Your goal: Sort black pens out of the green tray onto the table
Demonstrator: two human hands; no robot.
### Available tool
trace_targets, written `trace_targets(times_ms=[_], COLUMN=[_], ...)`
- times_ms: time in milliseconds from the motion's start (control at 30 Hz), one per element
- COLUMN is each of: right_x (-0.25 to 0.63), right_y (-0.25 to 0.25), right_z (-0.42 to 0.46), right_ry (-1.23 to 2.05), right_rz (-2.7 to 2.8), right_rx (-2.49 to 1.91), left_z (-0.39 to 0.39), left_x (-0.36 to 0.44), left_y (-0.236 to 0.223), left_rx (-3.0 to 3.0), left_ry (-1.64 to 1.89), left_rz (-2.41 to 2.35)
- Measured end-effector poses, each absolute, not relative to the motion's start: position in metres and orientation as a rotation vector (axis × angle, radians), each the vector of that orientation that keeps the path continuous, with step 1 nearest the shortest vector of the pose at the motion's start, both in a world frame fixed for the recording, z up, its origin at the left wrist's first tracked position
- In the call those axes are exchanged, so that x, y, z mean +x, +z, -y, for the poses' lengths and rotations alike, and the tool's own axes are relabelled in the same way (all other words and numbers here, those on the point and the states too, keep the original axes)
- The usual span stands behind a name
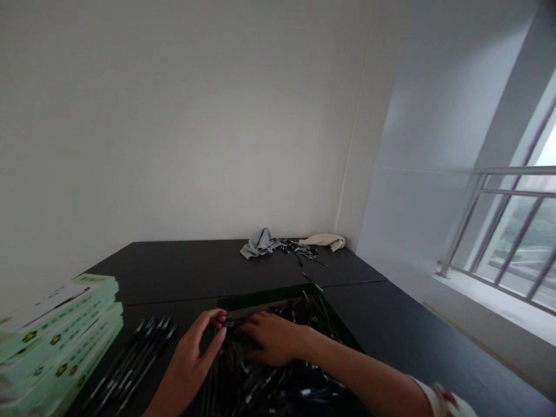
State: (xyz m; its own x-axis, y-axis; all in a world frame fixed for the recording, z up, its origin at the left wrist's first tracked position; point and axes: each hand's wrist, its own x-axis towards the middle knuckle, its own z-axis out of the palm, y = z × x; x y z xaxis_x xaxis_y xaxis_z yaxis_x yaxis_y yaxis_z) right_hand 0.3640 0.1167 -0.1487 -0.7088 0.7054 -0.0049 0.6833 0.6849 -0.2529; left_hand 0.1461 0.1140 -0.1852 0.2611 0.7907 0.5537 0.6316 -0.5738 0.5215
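Observation:
A dark open box [260, 296] full of black pens stands on the black table [182, 269] in front of me. My left hand [191, 356] curls at the box's near left edge, thumb and fingers pinched on a black pen [232, 320]. My right hand [271, 339] lies palm down over the pens inside the box, its fingertips meeting the same pen by my left fingers. Its fingers are bent and pressed together. A row of several black pens [132, 362] lies side by side on the table left of the box.
Stacked light green boxes [56, 341] sit at the table's left edge. Far back lie a grey cloth [259, 243], loose small pens [299, 249] and a cream cloth [324, 240]. A white wall is behind; a window with metal bars [508, 231] is to the right.

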Motion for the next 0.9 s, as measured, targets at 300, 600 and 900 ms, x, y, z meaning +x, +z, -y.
trace_targets(times_ms=[300,600,900], right_x=[0.387,0.376,0.355], right_y=[-0.145,-0.14,-0.165], right_z=[-0.124,-0.135,-0.141], right_ry=[0.343,0.215,0.192], right_rz=[2.998,2.878,2.78], right_rx=[-1.272,-1.54,-1.608], left_z=[-0.116,-0.118,-0.121], left_x=[0.142,0.143,0.141], left_y=[-0.193,-0.194,-0.197], left_rx=[2.273,2.271,2.309], left_ry=[1.186,1.242,1.282], left_rz=[-1.224,-1.163,-1.136])
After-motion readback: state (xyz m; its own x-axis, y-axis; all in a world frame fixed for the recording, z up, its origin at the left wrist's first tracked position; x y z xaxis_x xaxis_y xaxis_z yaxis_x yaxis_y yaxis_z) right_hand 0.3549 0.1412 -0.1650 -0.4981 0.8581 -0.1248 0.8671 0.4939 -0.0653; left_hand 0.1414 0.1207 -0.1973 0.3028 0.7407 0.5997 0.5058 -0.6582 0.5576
